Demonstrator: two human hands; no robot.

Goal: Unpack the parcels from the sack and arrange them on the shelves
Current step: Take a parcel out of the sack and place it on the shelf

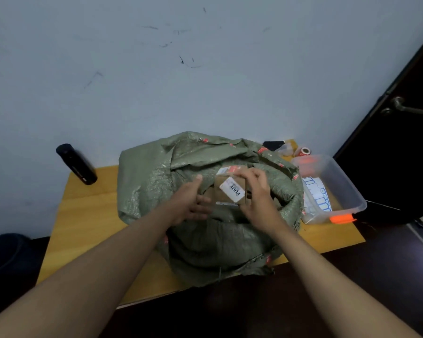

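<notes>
Just above the sack (pixel 205 240) mouth, small cardboard parcel (pixel 230 191) gripped by right hand (pixel 259 196), open left hand (pixel 191 201) beside it.

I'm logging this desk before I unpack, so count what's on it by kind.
Green woven sack: 1
Cardboard parcel, gripped by right hand: 1
Black bottle: 1
Clear plastic bin: 1
Red tape roll: 1
Total: 5
</notes>
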